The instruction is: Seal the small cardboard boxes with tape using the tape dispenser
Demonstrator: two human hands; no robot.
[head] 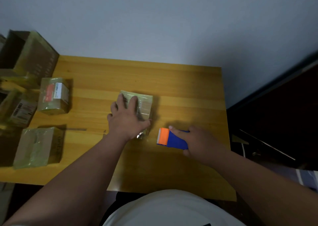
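Yellow wooden table (180, 88) against a plain grey-blue wall (154, 19); dark furniture (284, 113) off to the right. Near the table's middle, a small cardboard box (146, 105), wrapped in glossy clear tape. Left hand (126, 118) flat on top of that box, fingers (133, 103) spread and straight, pressing down, thumb out along the box's near edge. Just right of the box and apart from it, a blue tape dispenser (173, 139) with an orange cutter end, lying low over the table and pointing left. Right hand (197, 143) wrapped round the dispenser's body, index finger stretched along its top, thumb curled underneath. Along the left edge, three more taped boxes: one with a red-and-white label (54, 95), one nearest the front (38, 147), one partly cut off by the frame (19, 110). Behind those, a larger open carton (29, 57), blurred. At the bottom, a white shirt (172, 208).
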